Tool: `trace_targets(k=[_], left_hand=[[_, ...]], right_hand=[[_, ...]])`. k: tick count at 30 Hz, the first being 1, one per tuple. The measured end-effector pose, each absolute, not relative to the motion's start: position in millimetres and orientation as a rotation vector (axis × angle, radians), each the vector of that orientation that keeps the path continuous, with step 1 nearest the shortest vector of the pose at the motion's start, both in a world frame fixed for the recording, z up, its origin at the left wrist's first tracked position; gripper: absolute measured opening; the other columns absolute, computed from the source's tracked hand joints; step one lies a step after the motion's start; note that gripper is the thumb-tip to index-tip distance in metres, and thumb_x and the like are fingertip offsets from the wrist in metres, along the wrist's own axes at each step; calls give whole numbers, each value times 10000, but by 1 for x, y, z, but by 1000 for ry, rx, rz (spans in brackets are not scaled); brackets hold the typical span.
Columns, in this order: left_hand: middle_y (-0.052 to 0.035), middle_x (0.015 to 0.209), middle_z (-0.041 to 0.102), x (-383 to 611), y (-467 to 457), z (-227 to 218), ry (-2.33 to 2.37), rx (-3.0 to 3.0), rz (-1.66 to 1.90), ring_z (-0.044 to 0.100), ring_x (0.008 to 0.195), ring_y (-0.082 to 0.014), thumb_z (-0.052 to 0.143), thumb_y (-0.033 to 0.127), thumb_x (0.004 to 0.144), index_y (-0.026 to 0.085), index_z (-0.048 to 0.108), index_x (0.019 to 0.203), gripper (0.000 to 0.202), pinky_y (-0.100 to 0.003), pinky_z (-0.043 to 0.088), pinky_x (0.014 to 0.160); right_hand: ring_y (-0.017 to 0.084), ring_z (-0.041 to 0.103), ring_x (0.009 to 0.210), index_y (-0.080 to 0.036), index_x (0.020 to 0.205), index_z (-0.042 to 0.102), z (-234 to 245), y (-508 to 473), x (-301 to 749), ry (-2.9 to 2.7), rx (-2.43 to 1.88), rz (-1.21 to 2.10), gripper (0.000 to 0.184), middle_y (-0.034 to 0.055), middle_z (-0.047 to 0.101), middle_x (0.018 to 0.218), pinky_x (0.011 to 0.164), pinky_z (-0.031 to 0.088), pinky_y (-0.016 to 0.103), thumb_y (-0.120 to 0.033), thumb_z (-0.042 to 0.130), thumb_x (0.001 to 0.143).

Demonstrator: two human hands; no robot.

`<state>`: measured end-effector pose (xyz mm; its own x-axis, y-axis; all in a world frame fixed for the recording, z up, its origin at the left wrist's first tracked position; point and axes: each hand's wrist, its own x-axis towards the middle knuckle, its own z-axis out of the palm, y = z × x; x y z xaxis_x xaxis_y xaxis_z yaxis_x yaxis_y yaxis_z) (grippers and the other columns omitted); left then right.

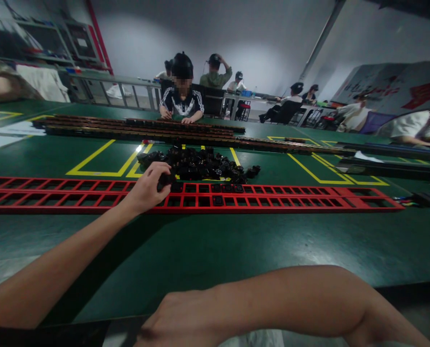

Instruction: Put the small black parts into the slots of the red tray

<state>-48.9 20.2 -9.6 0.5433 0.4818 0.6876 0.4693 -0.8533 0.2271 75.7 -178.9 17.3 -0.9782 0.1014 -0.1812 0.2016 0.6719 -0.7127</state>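
My left hand point(150, 185) is closed on a small black part point(165, 179), held just above a long red slotted frame point(294, 202) that lies across the table. Thumb and fingers curl round the part, so its shape is partly hidden. A few similar black square pieces point(218, 200) sit in the frame's openings, to the right of that hand. Just behind the frame lies a loose heap of black parts point(200, 164). My right hand point(178, 318) rests low at the table's near edge, and its fingers are out of sight.
Long dark strips point(146, 127) lie stacked behind the heap, with more dark bars point(388, 168) at the right. Wires point(404, 201) show at the frame's right end. Yellow tape point(92, 172) marks the green table point(272, 241). A person point(182, 99) sits opposite; others sit farther back.
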Motion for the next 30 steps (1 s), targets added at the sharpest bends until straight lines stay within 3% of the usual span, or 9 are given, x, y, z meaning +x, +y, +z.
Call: trace_targets(k=[8, 16, 24, 30], left_hand=[[-102, 1228, 581, -49, 20, -12, 828, 2739, 1092, 582, 1129, -233, 577, 253, 875, 212, 453, 901, 133, -394, 513, 968], [-100, 1215, 632, -47, 20, -12, 712, 2912, 1130, 568, 1134, -259, 590, 215, 880, 180, 554, 1101, 226, -434, 489, 994], [-118, 1204, 570, -47, 13, -9, 674, 2910, 1053, 544, 1137, -260, 556, 163, 845, 146, 513, 1250, 408, -437, 499, 1007], [-113, 1223, 532, -48, 15, -12, 684, 2888, 969, 566, 1123, -246, 583, 243, 883, 166, 499, 1267, 400, -405, 525, 976]], right_hand=[[112, 681, 912, -228, 853, 628, 19, -180, 77, 2796, 243, -1172, 84, 5, 733, 1050, 602, 470, 165, -157, 672, 843], [113, 677, 887, -218, 878, 621, 17, -181, 77, 2772, 251, -1095, 80, 14, 729, 1046, 591, 458, 166, -144, 646, 864], [120, 674, 942, -217, 892, 617, 14, -182, 79, 2816, 208, -1108, 56, 23, 725, 1094, 621, 474, 172, -176, 650, 873], [120, 681, 887, -222, 877, 617, 12, -182, 78, 2823, 250, -1053, 73, 23, 733, 1027, 582, 462, 178, -163, 656, 864]])
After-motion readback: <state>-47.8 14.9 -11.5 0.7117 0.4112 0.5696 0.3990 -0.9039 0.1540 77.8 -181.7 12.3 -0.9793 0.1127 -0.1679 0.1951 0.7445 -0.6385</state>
